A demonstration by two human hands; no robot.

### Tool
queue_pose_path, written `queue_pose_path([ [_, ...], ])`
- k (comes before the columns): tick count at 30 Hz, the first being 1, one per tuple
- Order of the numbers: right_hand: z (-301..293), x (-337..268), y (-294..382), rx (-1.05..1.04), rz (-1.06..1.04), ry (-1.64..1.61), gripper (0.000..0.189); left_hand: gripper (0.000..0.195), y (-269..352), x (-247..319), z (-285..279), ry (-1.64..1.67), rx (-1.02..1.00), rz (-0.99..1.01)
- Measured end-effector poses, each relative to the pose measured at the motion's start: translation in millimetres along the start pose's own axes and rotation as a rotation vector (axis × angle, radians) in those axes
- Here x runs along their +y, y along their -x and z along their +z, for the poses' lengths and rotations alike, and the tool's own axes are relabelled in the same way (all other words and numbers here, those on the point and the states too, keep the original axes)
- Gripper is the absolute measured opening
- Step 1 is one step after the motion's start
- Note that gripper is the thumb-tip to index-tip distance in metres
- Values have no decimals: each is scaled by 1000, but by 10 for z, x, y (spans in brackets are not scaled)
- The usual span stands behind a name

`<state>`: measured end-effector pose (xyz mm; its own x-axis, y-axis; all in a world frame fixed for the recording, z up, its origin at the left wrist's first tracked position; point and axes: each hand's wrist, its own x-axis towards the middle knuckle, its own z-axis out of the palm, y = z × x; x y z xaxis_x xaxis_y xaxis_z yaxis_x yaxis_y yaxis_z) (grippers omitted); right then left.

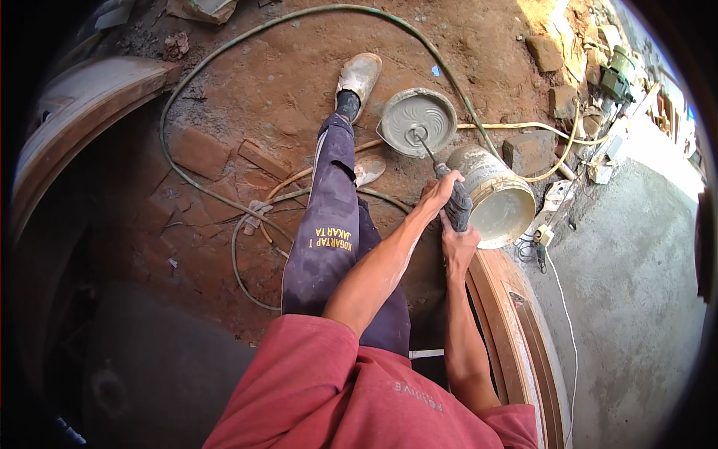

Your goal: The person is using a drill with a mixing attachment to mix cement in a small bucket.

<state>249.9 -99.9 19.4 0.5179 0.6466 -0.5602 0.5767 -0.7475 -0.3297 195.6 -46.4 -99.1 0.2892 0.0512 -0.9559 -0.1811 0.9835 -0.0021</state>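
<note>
Both my hands grip a dark power drill (458, 209) dusted with grey. My left hand (439, 191) wraps the front of its body, and my right hand (460, 242) holds the rear end. From the drill a thin mixing shaft (427, 149) slants down into a bucket (387, 132) of wet grey mix (416, 111). Curved ridges and a ring around the shaft mark the surface of the mix. The paddle end is hidden beneath it. Close by the drill, a second, pale plastic bucket (483, 171) has its mouth towards me, its inside coated whitish grey.
A green hose (241, 36) loops over the dirt floor, crossing a yellow hose (516, 127). Stone blocks (530, 151) and a green motor (618, 73) stand to the right. A socket block (543, 236) with a white cable (567, 317) lies on concrete, beside wooden frames (507, 331).
</note>
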Motion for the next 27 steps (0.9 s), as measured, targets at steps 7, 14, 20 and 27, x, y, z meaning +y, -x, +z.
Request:
queue_pose_path([
  [7,52,-126,27,-46,-6,13,32,50,35,4,-135,73,-7,24],
  [14,77,-307,46,-51,-40,24,34,47,89,130,-251,44,37,35],
  [20,17,-347,-27,-30,-46,48,36,48,221,342,-237,44,-9,50],
  [27,41,-487,-116,-32,-83,-8,33,55,-29,341,-248,61,-7,119],
])
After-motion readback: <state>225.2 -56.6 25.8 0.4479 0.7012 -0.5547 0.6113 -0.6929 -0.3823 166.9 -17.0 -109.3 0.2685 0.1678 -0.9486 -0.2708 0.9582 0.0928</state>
